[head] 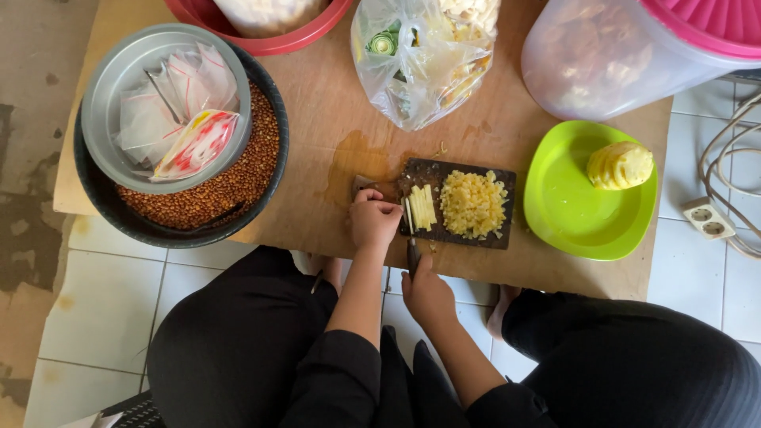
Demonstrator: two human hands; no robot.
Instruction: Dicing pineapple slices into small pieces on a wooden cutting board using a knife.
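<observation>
On the cutting board [420, 170] lie pineapple strips [422, 208] left of a diced heap [473, 204]; right of the board a plate [567, 214] bearing a pineapple piece [620, 165]; behind it a bag [420, 59]; far left a basin [238, 190]
</observation>
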